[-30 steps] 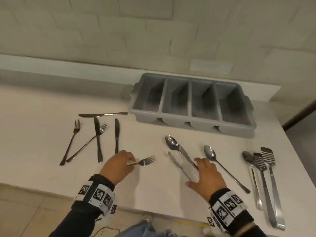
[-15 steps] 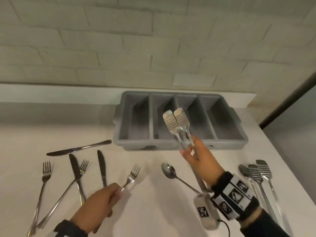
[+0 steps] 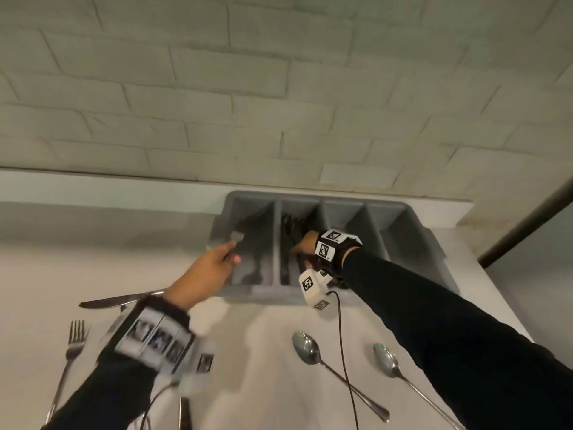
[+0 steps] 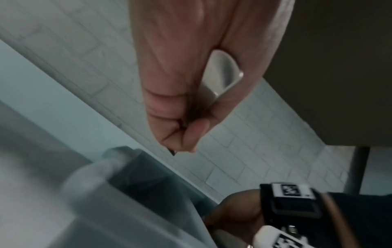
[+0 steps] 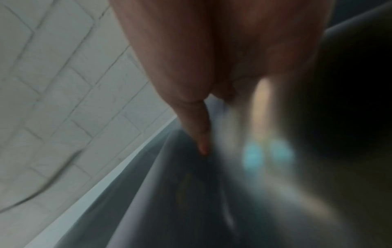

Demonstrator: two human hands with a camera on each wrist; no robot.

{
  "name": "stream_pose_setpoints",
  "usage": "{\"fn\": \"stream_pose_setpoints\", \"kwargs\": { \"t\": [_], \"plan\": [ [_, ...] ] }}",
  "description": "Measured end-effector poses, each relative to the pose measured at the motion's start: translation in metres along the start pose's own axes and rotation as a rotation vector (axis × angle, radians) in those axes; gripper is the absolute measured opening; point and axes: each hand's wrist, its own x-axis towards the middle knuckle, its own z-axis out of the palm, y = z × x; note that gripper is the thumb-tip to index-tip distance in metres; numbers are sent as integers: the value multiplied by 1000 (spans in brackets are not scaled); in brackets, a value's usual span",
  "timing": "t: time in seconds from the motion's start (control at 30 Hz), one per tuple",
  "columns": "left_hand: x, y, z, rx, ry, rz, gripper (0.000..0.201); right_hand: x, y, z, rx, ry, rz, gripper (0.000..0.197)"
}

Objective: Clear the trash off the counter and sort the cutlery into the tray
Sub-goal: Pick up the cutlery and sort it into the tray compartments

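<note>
Looks like a kitchen or canteen counter — pale brick wall (image 3: 279,88) behind a white counter (image 3: 263,352). Grey four-compartment cutlery tray (image 3: 412,243) against the wall — forks, knives, spoons scattered in front.

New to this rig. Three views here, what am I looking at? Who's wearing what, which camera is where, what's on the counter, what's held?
No robot: a person with marker bands and a camera on each wrist, plus a head camera. The wide picture is the head view; the two close-ups look along each hand.

On the white counter stands a grey four-compartment tray. Two spoons, a fork and a knife lie loose.

The left hand grips a fork by its handle over the leftmost compartment. The right hand reaches into the second compartment; its close-up is too blurred to show a grip.
</note>
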Motion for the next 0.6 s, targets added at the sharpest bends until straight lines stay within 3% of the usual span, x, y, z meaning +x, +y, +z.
{"fn": "stream_pose_setpoints", "kwargs": {
  "t": [0.07, 0.13, 0.27, 0.4, 0.5, 0.6],
  "plan": [
    [39, 13, 12, 44, -64, -82, 39, -6, -3, -2, -97, 22, 28, 15],
    [67, 23, 24, 131, -133, -180, 39, -18, -5, -7, -150, 70, -7, 42],
    [86, 31, 36, 480, -249, -247, 35, -53, 18, -15, -49, 137, -62, 61],
    [101, 19, 40, 736, -387, -286, 19, -97, 66, -10, 170, 128, -105, 45],
    [95, 30, 46, 772, -409, -324, 22, -127, 107, -1, 180, 116, -69, 22],
    [74, 58, 50, 979, -288, -113, 40, -145, 151, 14, 35, 116, 14, 26]
  ]
}}
